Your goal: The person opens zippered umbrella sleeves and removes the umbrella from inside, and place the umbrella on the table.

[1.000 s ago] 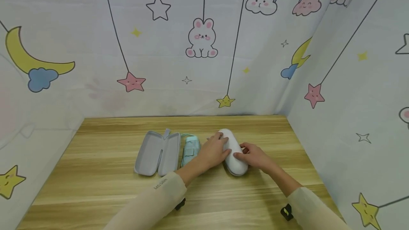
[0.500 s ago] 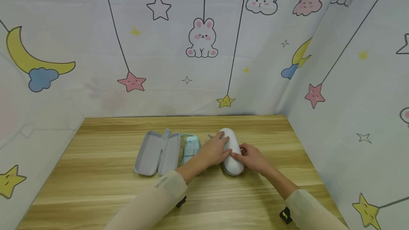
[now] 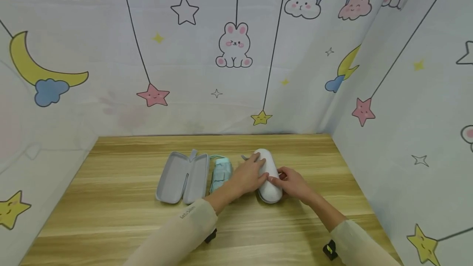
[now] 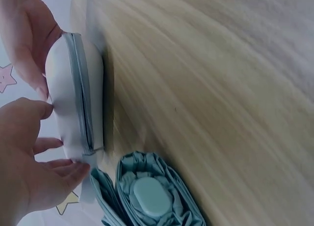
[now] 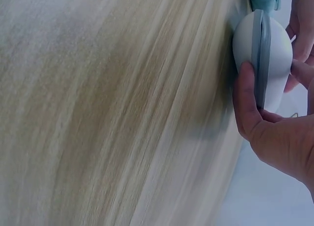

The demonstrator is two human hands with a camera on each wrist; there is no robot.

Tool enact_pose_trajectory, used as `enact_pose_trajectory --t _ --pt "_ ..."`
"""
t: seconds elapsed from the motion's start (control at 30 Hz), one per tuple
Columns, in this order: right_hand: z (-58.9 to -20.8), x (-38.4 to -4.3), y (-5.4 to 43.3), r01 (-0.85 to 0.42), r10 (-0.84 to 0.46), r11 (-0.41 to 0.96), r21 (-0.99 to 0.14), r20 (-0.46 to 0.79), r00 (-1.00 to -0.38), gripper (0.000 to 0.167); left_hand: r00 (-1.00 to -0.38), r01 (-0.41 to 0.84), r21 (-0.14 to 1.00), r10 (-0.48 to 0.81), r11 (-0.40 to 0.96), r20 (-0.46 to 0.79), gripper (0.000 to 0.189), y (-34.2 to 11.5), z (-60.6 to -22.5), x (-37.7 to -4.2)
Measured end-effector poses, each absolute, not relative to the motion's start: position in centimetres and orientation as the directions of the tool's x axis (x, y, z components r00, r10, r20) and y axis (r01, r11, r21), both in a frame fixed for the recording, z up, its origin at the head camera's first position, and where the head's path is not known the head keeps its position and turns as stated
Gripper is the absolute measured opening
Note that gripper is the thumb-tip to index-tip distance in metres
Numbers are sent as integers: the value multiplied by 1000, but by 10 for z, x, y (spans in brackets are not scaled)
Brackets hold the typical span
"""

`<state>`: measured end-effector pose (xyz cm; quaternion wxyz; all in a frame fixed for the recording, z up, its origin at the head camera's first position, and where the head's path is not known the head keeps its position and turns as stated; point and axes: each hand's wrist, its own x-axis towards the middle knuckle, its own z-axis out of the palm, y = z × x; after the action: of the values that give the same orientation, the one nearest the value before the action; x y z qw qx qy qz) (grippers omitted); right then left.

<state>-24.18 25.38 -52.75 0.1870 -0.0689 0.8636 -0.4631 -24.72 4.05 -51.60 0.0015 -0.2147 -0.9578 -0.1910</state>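
A rounded white hard case (image 3: 272, 188) with a grey zipper band lies right of the middle of the table, slightly slanted. My left hand (image 3: 251, 174) holds it from above and the left, fingers bent over its top. In the left wrist view the fingertips sit by the grey zipper-end tab (image 4: 88, 182), the thumb farther along the white shell. My right hand (image 3: 294, 180) grips the case's right side. The right wrist view shows a finger reaching across the zipper band (image 5: 260, 64) and the thumb on the opposite side. The zipper looks closed along the visible edge.
Left of my left hand lies a folded teal umbrella (image 3: 221, 170) with a wrist cord, partly behind the forearm. Beyond it an empty grey hinged case (image 3: 173, 180) lies spread flat. A printed cloth backdrop (image 3: 192, 69) rises at the table's far edge and sides.
The near end of the white case has shifted slightly left, my right hand moving with it. The grey tab on its left shows more clearly. Over the last half second almost nothing moves.
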Motion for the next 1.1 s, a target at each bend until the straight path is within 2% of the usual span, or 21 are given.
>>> enact_pose_trajectory --t 0.23,0.57,0.8,1.1 --pt "-522 -245 262 96 -340 437 -894 -263 -903 41 -950 312 458 281 832 137 61 55 -505 -236" --pt "-530 -254 263 130 -334 310 -942 -236 -913 40 -984 178 339 168 924 61 90 82 -495 -235" --pt "-533 -255 262 92 -370 280 -956 -195 -908 40 -990 134 354 139 926 12 92 90 -492 -236" --pt "-529 -254 261 129 -376 208 -970 -201 -905 40 -991 125 292 135 948 -14 96 92 -494 -236"
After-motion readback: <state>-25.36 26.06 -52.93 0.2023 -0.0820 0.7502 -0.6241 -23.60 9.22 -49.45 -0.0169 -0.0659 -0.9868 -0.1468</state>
